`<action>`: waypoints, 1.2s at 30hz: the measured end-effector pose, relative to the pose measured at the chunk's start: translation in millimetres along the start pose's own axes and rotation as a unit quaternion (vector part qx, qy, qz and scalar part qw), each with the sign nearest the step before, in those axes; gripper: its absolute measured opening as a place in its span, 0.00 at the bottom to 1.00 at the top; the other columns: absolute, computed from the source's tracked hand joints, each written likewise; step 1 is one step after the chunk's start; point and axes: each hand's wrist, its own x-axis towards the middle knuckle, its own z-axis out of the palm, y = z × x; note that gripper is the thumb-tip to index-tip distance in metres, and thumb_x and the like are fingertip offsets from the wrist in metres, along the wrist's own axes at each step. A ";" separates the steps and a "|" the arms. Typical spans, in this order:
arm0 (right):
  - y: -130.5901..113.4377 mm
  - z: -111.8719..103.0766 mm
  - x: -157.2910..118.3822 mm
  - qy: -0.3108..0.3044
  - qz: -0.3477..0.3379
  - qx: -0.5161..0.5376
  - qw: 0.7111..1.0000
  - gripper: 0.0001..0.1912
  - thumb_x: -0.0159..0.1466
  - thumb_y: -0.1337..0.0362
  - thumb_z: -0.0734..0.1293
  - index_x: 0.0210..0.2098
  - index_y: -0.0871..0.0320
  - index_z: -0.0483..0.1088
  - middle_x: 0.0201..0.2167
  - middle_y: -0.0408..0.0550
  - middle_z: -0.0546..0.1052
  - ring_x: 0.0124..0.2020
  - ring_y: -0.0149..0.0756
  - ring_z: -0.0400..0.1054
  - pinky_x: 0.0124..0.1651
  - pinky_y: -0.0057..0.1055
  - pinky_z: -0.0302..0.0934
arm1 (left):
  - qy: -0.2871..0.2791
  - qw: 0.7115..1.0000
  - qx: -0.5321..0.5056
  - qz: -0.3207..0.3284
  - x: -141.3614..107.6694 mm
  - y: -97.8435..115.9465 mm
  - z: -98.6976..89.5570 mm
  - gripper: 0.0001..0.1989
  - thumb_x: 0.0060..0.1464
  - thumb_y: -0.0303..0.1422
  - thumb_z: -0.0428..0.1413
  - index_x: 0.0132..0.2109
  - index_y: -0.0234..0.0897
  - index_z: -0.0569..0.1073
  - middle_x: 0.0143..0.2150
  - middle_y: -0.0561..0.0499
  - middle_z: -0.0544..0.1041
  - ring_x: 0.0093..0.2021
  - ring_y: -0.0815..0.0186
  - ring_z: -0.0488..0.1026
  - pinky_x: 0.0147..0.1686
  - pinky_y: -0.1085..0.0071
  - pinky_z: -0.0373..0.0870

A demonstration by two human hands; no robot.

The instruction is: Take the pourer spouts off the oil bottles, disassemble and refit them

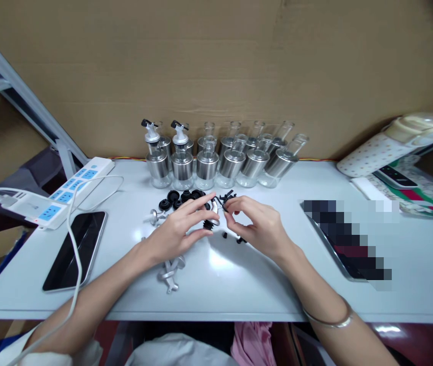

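Just above the white tabletop, between the person's two hands, is a silver bottle pourer with a black ribbed stopper. The left hand holds it, fingers across the top and side, thumb underneath. The right hand has thumb and forefinger bent in narrowly at the pourer's spout end, beside a tiny black piece; I can't tell from here whether they grip it. Round black plastic stoppers lie heaped just beyond the left hand, with small slim black levers beyond the right, and little black bits lie nearer the person. Loose silver spout pieces sit near the left forearm. Farther back, glass bottles with brushed-steel bands stand in two rows against the brown cardboard; the two at the front left wear silver pourers with black levers. Out to the left are a white power strip with blue sockets and a black-screened tablet-like device; far right, a cream spotted flask leans.
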 end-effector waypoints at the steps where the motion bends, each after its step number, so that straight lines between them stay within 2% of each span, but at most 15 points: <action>1: -0.3 0.0 0.2 0.001 -0.001 0.001 1.000 0.07 0.62 0.74 0.61 0.31 0.56 0.64 0.28 0.46 0.75 0.28 0.30 0.71 0.30 0.26 0.66 | 0.002 1.000 0.002 0.000 0.1 0.5 0.1 0.08 0.61 0.30 0.52 0.48 0.36 0.70 0.63 0.36 0.65 0.46 0.63 0.74 0.48 0.60 0.74; 5: -1.4 -0.3 0.1 0.006 0.000 0.000 1.000 0.06 0.62 0.74 0.62 0.32 0.57 0.66 0.28 0.47 0.76 0.28 0.31 0.72 0.31 0.27 0.68 | 0.010 1.000 0.012 0.001 -0.5 0.4 -0.6 0.08 0.61 0.30 0.52 0.47 0.36 0.71 0.61 0.36 0.67 0.45 0.63 0.74 0.47 0.60 0.74; 7: -2.0 0.9 -0.9 0.007 0.008 0.003 1.000 0.04 0.62 0.69 0.65 0.38 0.58 0.69 0.32 0.50 0.78 0.33 0.35 0.74 0.36 0.31 0.70 | 0.025 1.000 0.018 -0.002 -1.3 -0.6 -0.9 0.09 0.61 0.31 0.53 0.48 0.36 0.71 0.60 0.36 0.67 0.45 0.63 0.75 0.47 0.60 0.74; 9: -2.5 3.9 -2.6 0.013 0.012 0.006 1.000 0.14 0.60 0.63 0.69 0.45 0.59 0.70 0.39 0.55 0.79 0.39 0.41 0.75 0.42 0.37 0.72 | 0.042 0.999 0.032 -0.007 -2.2 -1.4 -0.5 0.09 0.61 0.30 0.52 0.48 0.36 0.71 0.60 0.36 0.68 0.47 0.61 0.75 0.47 0.61 0.74; 11: -3.4 8.1 -4.4 0.026 0.015 0.013 0.999 0.19 0.59 0.61 0.71 0.48 0.61 0.70 0.41 0.58 0.79 0.40 0.42 0.75 0.43 0.37 0.72 | 0.057 0.997 0.051 -0.005 -2.7 -1.3 0.9 0.10 0.61 0.30 0.52 0.49 0.35 0.71 0.58 0.36 0.69 0.53 0.58 0.73 0.48 0.61 0.74; 13: -4.8 11.4 -5.7 0.033 0.032 0.029 0.998 0.17 0.60 0.64 0.70 0.47 0.62 0.71 0.37 0.56 0.79 0.36 0.39 0.75 0.40 0.34 0.72 | 0.070 0.995 0.067 0.001 -3.0 -0.6 2.9 0.10 0.61 0.31 0.53 0.48 0.35 0.71 0.56 0.36 0.71 0.56 0.55 0.70 0.48 0.61 0.73; 16: -7.9 12.0 -5.4 0.031 0.048 0.054 0.997 0.14 0.61 0.66 0.69 0.46 0.59 0.71 0.31 0.50 0.79 0.32 0.35 0.75 0.36 0.31 0.72 | 0.081 0.994 0.075 -0.001 -3.3 0.6 5.2 0.09 0.60 0.32 0.54 0.48 0.36 0.71 0.56 0.36 0.71 0.54 0.56 0.72 0.46 0.61 0.75; 21: -12.2 7.1 -2.4 0.032 0.043 0.063 0.997 0.11 0.63 0.67 0.67 0.46 0.57 0.71 0.30 0.49 0.79 0.30 0.34 0.74 0.34 0.30 0.71 | 0.101 0.993 0.058 0.007 -4.2 0.5 6.7 0.09 0.60 0.31 0.55 0.48 0.36 0.71 0.57 0.35 0.69 0.43 0.62 0.76 0.42 0.64 0.76; 24: -12.8 7.3 -2.6 0.036 0.055 0.063 0.996 0.10 0.62 0.66 0.67 0.44 0.56 0.72 0.30 0.49 0.80 0.30 0.35 0.75 0.34 0.30 0.71 | 0.111 0.993 0.035 -0.007 -4.9 -0.3 8.9 0.10 0.59 0.31 0.56 0.48 0.37 0.70 0.58 0.36 0.70 0.45 0.61 0.76 0.41 0.65 0.76; 26: -13.1 8.9 -3.4 0.035 0.059 0.070 0.995 0.07 0.62 0.67 0.67 0.41 0.56 0.73 0.30 0.48 0.80 0.29 0.35 0.75 0.33 0.30 0.70 | 0.130 0.991 0.001 -0.030 -5.5 -1.0 11.6 0.14 0.57 0.32 0.58 0.49 0.38 0.67 0.57 0.37 0.71 0.48 0.60 0.75 0.38 0.68 0.75; 29: -14.5 10.5 -3.4 0.041 0.052 0.095 0.993 0.04 0.63 0.70 0.65 0.35 0.57 0.72 0.27 0.47 0.79 0.26 0.33 0.73 0.29 0.28 0.68 | 0.158 0.985 -0.044 -0.050 -6.6 -1.9 16.0 0.17 0.54 0.33 0.61 0.48 0.38 0.63 0.57 0.36 0.71 0.45 0.63 0.76 0.34 0.71 0.73; 34: -17.8 8.2 -0.1 0.036 0.097 0.129 0.986 0.02 0.61 0.69 0.67 0.33 0.56 0.68 0.27 0.45 0.76 0.28 0.33 0.72 0.31 0.29 0.68 | 0.175 0.978 -0.086 -0.069 -7.7 -2.1 17.8 0.16 0.55 0.33 0.60 0.44 0.40 0.59 0.59 0.35 0.69 0.42 0.66 0.76 0.40 0.65 0.74; 36: -18.5 9.2 0.2 0.047 0.133 0.167 0.976 0.08 0.59 0.66 0.69 0.36 0.55 0.65 0.30 0.45 0.74 0.31 0.33 0.71 0.34 0.31 0.70 | 0.181 0.978 -0.083 -0.062 -6.7 -2.0 17.0 0.15 0.56 0.32 0.59 0.43 0.40 0.58 0.59 0.35 0.69 0.41 0.66 0.77 0.41 0.64 0.75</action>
